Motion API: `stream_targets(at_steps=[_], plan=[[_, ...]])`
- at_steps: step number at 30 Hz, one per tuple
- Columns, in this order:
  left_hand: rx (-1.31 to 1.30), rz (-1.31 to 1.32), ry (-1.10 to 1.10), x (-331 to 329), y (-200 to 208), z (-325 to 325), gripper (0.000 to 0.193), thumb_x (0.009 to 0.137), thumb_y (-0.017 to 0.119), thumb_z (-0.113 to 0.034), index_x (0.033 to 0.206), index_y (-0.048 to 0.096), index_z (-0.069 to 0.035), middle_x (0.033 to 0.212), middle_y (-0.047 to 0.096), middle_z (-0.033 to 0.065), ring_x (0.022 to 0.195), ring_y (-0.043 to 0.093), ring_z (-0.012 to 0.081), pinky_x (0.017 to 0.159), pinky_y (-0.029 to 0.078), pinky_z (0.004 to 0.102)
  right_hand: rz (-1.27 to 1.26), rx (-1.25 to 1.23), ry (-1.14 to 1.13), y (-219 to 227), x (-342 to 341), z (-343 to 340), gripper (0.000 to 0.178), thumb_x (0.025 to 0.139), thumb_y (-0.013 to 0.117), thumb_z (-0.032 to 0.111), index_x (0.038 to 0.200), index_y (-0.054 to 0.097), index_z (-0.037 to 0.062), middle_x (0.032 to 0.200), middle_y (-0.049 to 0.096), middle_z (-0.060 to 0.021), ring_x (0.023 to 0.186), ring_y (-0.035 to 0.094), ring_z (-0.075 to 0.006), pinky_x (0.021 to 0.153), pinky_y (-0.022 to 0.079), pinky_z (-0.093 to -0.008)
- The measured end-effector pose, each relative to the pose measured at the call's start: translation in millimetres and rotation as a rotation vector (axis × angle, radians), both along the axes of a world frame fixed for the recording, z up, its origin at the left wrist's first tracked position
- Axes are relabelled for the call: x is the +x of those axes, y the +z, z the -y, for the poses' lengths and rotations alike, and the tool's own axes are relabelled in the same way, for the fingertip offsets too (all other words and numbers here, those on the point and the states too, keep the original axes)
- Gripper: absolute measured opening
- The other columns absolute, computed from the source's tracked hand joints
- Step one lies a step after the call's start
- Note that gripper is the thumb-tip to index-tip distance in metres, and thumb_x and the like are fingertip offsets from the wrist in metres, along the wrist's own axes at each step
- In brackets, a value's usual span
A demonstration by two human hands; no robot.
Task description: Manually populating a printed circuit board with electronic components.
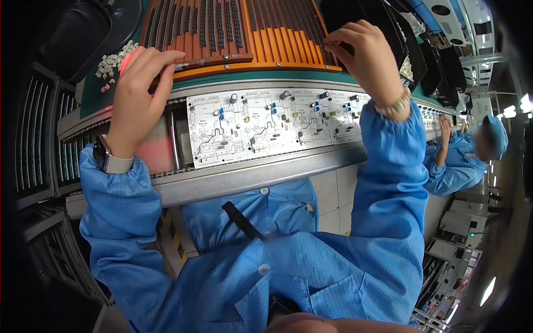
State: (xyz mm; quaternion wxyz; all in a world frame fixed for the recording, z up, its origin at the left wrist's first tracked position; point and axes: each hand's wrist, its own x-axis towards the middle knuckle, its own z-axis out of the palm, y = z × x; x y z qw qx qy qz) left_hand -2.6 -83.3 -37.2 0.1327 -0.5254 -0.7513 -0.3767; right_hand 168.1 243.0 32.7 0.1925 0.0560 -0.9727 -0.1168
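**Both hands up at the orange racks, board below on the line**

I had both hands raised to the slanted orange component racks beyond the conveyor. My left hand (139, 91) lay on the lower edge of the left rack (197, 30), fingers curled over the rim beside its dark strips; I could not tell whether anything was pinched under the fingertips. My right hand (363, 53) was at the lower right corner of the right rack (288, 33), thumb and forefinger drawn together on the end of a dark strip (319, 33) in its channels, a pinching grip on that strip as far as I could see.

Below the racks, between my two forearms, the white circuit board (272, 125) sat flat on the conveyor rail (250, 175), partly filled with blue and dark parts. Neither hand touched it.

A heap of small pale parts (114, 64) lay on the green surface just left of my left hand. A watch (111, 161) showed on my left wrist, a bracelet (394, 105) on my right. Further along the line, at the right, a co-worker (463, 158) in blue coat and cap had a hand at the conveyor.
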Motion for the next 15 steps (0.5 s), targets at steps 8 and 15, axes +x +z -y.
stream_targets(at_steps=[8, 15], plan=[[0.003, 0.041, 0.005, -1, -3, 3, 0.016, 0.092, 0.06, 0.0, 0.107, 0.066, 0.002, 0.09, 0.061, 0.0141, 0.085, 0.059, 0.0304, 0.075, 0.048, 0.0379, 0.132, 0.239, -0.181, -44, -23, -16, 0.014, 0.081, 0.075, 0.014, 0.093, 0.08, 0.016, 0.091, 0.071, 0.0039, 0.094, 0.058, -0.0174, 0.089, 0.044, -0.0334], [-0.055, -0.051, 0.013, -3, -2, 4, 0.016, 0.092, 0.06, -0.001, 0.107, 0.066, 0.002, 0.092, 0.062, 0.0142, 0.087, 0.061, 0.0311, 0.075, 0.049, 0.0381, 0.183, 0.269, -0.264, -45, -23, -13, 0.015, 0.08, 0.073, 0.013, 0.093, 0.081, 0.017, 0.092, 0.071, 0.0039, 0.095, 0.058, -0.0176, 0.09, 0.043, -0.034]])
